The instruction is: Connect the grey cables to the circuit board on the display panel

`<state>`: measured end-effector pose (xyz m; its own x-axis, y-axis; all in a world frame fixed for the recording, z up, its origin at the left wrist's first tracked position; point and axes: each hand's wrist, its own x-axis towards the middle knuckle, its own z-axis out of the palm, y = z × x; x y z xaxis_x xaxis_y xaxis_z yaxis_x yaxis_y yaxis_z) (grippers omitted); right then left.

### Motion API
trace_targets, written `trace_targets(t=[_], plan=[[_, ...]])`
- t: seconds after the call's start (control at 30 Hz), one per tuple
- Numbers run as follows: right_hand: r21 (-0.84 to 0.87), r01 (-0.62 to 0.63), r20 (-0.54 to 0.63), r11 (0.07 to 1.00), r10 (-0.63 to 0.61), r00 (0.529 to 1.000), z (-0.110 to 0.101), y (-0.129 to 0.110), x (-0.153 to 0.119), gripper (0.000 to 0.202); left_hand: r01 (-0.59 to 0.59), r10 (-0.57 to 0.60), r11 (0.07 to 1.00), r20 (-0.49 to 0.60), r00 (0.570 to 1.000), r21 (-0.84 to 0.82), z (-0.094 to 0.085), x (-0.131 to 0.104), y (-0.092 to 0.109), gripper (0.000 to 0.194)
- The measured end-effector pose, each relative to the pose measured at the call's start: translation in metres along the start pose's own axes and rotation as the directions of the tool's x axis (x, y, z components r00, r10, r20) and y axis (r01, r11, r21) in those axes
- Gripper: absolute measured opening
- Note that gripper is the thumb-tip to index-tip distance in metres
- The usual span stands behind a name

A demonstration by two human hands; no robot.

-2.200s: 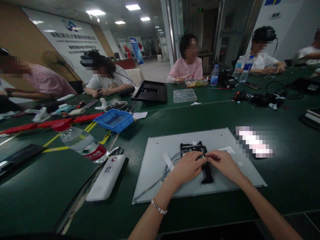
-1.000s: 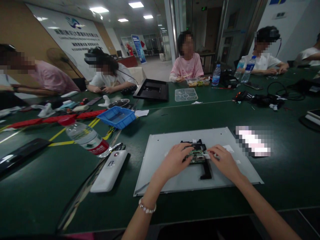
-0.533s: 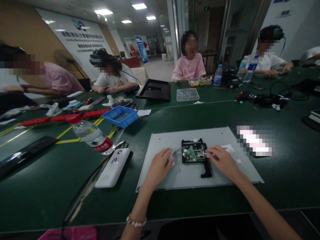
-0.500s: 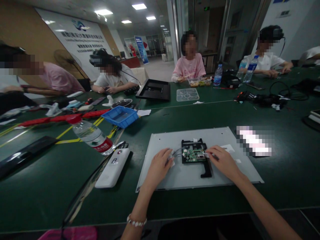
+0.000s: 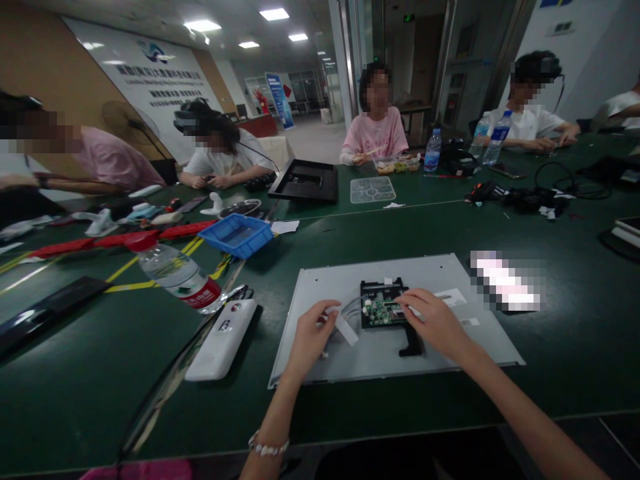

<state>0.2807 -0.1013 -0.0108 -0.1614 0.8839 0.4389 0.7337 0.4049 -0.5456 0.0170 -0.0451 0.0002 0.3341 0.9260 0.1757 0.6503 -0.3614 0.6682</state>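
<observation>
A pale flat panel [image 5: 330,283] lies before me, with a black bracket [image 5: 412,340] and a green circuit board [image 5: 383,312] on it. Left of the board, my left hand [image 5: 316,328] pinches the end of a white strip [image 5: 347,329], beside grey wires [image 5: 354,308] that run to the board. My right hand [image 5: 434,323] is over the board's right side, its thumb and fingers pressed together at the board; what they hold, if anything, is too small to make out.
Left of the panel are a white power bank [image 5: 223,340], a tilted water bottle [image 5: 177,275] and a blue tray [image 5: 239,235]. A lit phone [image 5: 505,281] lies to the right. Other people sit across the table, near a black tray [image 5: 306,180].
My right hand has moved a little left, further over the board. The white strip at my left hand now shows fully, slanting down to the right. The view has shifted slightly.
</observation>
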Motion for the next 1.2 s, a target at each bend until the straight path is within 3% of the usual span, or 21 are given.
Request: trace_targets(t=[0.1,0.23,0.4,0.63,0.97,1.2], plan=[[0.016,0.148,0.143,0.989,-0.148,0.979,0.004,-0.025,0.013,0.031,-0.008,0.008,1.0,0.02,1.0,-0.02,0.003,-0.002,0.002,0.021],[-0.007,0.413,0.292,0.911,-0.393,0.872,0.021,-0.048,0.026,0.032,-0.02,0.018,0.999,0.072,0.997,0.026,0.011,-0.004,-0.003,0.021],[-0.073,0.554,0.381,0.829,-0.49,0.784,0.045,-0.055,0.031,0.015,-0.043,0.039,0.995,0.05,0.998,0.088,0.016,-0.002,-0.012,0.021],[-0.124,0.578,0.396,0.807,-0.494,0.774,0.06,-0.056,0.032,0.013,0.001,-0.004,0.997,0.03,1.0,0.076,0.014,-0.001,-0.014,0.023],[-0.14,0.576,0.354,0.806,-0.502,0.789,0.058,-0.052,0.028,0.016,0.051,-0.05,0.998,0.019,0.999,-0.021,0.009,-0.001,-0.009,0.024],[-0.159,0.602,0.362,0.783,-0.521,0.773,0.062,-0.049,0.028,0.018,0.096,-0.098,0.991,-0.012,0.995,-0.088,0.004,-0.001,-0.009,0.024]])
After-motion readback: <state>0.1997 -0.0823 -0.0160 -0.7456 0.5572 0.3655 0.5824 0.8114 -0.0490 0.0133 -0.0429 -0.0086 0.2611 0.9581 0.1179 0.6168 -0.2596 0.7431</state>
